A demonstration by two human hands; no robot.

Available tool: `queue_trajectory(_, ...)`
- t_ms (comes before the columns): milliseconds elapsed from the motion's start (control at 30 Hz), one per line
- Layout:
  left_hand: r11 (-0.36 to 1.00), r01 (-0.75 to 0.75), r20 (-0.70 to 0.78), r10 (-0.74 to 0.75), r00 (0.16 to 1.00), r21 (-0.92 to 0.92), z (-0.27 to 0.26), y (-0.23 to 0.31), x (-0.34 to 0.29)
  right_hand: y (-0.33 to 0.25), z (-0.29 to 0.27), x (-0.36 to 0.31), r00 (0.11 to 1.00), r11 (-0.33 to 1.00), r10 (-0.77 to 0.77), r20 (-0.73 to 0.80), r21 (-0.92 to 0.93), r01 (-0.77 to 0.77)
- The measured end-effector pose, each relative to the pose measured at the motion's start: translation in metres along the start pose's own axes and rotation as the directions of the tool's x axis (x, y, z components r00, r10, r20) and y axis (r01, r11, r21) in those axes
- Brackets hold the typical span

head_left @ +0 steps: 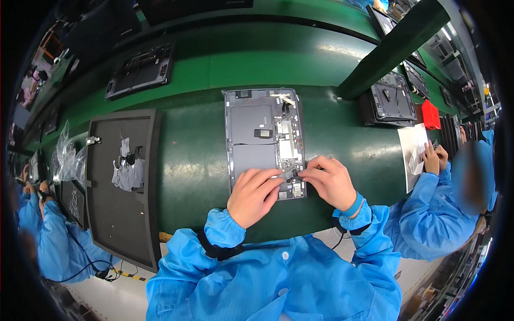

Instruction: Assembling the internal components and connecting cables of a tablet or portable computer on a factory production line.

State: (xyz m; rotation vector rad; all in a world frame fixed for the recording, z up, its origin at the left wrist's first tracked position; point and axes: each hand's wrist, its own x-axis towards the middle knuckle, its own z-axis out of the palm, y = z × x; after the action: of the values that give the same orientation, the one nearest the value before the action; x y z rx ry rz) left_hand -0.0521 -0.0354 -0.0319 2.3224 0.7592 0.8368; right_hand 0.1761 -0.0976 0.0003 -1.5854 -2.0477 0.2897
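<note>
An opened tablet lies on the green bench in front of me, its grey inside facing up. A circuit board runs down its right side. Both my hands meet at the board's lower end, around a small black part. My left hand rests over the tablet's lower edge, thumb and forefinger drawn together just left of that part. From the right side, my right hand pinches close to the same part. What either set of fingertips grips is too small to make out.
A dark foam-lined tray with a grey cloth stands at left. Another opened tablet lies on the far green ledge. Stacked tablets and a red bin are at right, near a green post. Co-workers sit on both sides.
</note>
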Motion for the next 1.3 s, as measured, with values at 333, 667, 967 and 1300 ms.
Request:
queue_trajectory(333,1.000,0.018,0.007,-0.018,1.000,0.004,0.000,-0.002,0.003,-0.007,-0.003,0.006,0.999,0.999,-0.014,0.030,-0.034,0.015)
queue_trajectory(667,0.947,0.119,-0.101,-0.155,0.983,-0.297,-0.020,0.016,0.001,-0.031,-0.010,0.018,0.991,0.993,-0.031,0.129,-0.108,0.045)
queue_trajectory(967,0.765,0.638,-0.544,-0.499,0.675,0.090,-0.219,-0.085,-0.018,0.038,0.008,-0.009,0.918,0.769,0.394,-0.042,0.562,-0.304)
queue_trajectory(1300,0.254,0.879,-0.408,-0.810,0.422,0.404,-0.254,-0.197,-0.017,0.055,0.023,-0.012,0.899,0.601,0.435,-0.050,0.760,-0.248)
